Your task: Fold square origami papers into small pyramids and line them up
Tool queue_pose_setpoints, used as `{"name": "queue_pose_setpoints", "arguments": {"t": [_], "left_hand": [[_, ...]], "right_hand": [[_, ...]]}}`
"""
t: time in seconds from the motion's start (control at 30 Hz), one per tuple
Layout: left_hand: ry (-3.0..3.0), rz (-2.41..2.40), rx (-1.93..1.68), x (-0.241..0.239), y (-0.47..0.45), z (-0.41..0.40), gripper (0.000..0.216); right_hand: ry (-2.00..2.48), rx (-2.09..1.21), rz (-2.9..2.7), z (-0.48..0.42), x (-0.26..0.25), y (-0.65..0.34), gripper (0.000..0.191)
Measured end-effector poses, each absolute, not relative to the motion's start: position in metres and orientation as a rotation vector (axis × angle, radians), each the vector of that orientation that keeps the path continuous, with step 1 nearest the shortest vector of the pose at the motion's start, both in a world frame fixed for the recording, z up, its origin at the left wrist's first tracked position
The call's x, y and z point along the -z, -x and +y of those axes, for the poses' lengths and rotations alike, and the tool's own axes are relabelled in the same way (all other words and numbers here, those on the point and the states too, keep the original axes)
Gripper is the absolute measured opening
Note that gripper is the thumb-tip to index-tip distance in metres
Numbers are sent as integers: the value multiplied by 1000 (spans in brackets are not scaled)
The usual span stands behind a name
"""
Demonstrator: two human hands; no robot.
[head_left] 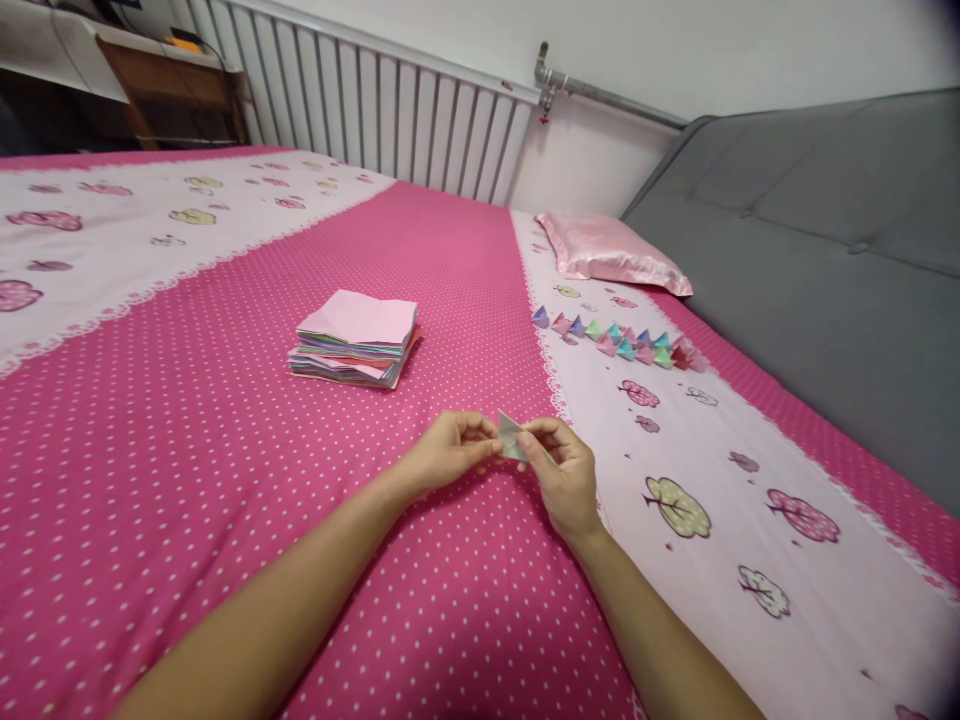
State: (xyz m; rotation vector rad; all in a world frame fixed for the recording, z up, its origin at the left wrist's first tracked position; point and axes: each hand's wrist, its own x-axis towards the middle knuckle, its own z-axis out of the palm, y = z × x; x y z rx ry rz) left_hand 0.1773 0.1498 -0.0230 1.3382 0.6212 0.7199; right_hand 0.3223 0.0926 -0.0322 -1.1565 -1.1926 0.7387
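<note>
A small folded piece of pale grey-green paper (509, 436) is held between my two hands above the bed, one corner pointing up. My left hand (454, 447) pinches its left edge between thumb and fingers. With the thumb laid across its face, my right hand (561, 470) grips the right side. Beyond my left hand lies a stack of coloured paper sheets (358, 318), a pink one on top. Several small folded paper pieces (626, 347) in pink, purple, blue, green and red stand in rows to the right.
Under everything is a bed with a pink dotted cover (450, 250) and white tree-print bands. A pink satin pillow (611, 250) lies near the grey padded headboard (817, 210). Along the far wall runs a white radiator (375, 95) with a pipe (615, 95). A wooden desk (169, 85) stands far left.
</note>
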Motion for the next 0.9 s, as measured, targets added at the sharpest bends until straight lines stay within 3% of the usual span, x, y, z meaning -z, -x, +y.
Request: {"name": "queue_pose_setpoints", "arguments": {"t": [0.4, 0.9], "left_hand": [[-1114, 584, -813, 16, -172, 152, 17], [-1009, 536, -823, 16, -172, 153, 16]], "right_hand": [[1026, -844, -1428, 89, 28, -322, 30], [1008, -833, -1427, 90, 30, -324, 24]]}}
